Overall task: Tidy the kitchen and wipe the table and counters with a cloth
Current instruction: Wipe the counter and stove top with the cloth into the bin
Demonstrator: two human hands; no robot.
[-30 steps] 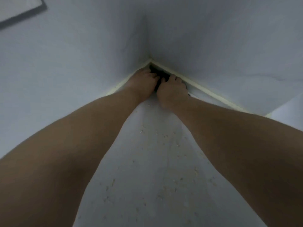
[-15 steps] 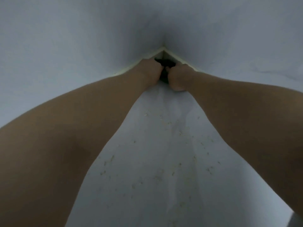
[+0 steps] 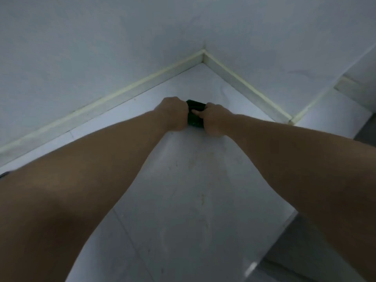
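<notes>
Left hand [image 3: 173, 113] and right hand [image 3: 216, 122] both grip a bunched dark green cloth [image 3: 193, 106], fingers [image 3: 198, 113] curled tight round its ends. The cloth is pressed on the white tabletop [image 3: 193, 231], near the wall corner [image 3: 203, 55]. The two-handed hold is likely for scrubbing pressure.

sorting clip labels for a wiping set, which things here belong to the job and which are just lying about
Part of the job:
- dark green cloth
- left hand and right hand, both gripping it
- white counter under the cloth

Just there:
- wall
- yellowish trim strip along the wall's foot
- dark object at the left edge, too cut off to identify
</notes>
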